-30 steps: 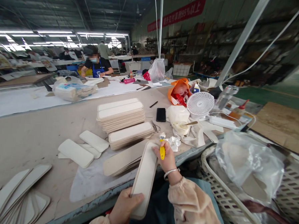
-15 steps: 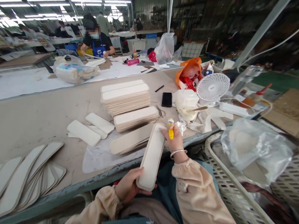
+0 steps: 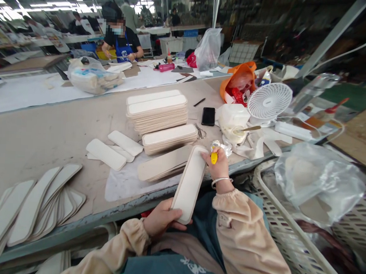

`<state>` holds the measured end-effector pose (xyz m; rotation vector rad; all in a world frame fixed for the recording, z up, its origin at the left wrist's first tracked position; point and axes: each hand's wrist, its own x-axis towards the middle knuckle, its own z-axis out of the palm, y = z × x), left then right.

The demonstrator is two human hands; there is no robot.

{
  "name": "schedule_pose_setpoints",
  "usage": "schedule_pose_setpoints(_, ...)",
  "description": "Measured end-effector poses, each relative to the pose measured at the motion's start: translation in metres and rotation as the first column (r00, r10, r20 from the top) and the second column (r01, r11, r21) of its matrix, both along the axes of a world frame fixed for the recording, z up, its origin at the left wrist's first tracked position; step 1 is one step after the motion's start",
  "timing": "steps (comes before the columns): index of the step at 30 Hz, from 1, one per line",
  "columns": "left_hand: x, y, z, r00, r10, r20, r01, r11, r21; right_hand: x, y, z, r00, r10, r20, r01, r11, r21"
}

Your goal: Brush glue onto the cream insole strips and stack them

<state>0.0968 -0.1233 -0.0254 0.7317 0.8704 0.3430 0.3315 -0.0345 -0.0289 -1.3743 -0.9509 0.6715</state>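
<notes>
A long, round-cornered off-white panel with a darker border slants over my lap in front of the table edge. My left hand grips its lower end, thumb on top and fingers underneath. At the upper end, my right hand pinches the panel's edge with the thumb while its fist is closed round a small yellow-handled tool; the tool's working end is unclear. Just beyond lies a fanned pile of beige panels. Behind that stand a short stack and a taller stack of similar panels.
Loose panels and a spread pile lie to the left. Scissors, a phone, a tub of pale paste and a fan sit right. A plastic basket stands beside me. A co-worker works opposite.
The camera view has shifted slightly, so the table things sit a little higher and further right. My left thumb lies lower on the panel's end; both hands keep their hold.
</notes>
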Motion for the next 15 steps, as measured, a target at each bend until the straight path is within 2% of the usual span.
schedule_pose_setpoints(7, -0.0027, 0.001, 0.0022, 0.997, -0.023, 0.071, 0.028, 0.997, -0.077, -0.0011, -0.0008, 0.0033, 0.998, -0.008, 0.063, 0.009, 1.0, -0.02)
schedule_pose_setpoints(10, -0.0036, 0.0002, -0.0009, 0.995, -0.033, 0.098, 0.04, 0.997, -0.065, -0.0015, -0.0011, 0.0038, 0.999, -0.005, 0.044, 0.005, 1.0, -0.006)
schedule_pose_setpoints(15, -0.0027, -0.0009, -0.0061, 0.998, -0.026, 0.052, 0.027, 1.0, -0.013, -0.0042, -0.0019, 0.0079, 0.998, 0.051, -0.023, -0.05, 0.998, 0.047)
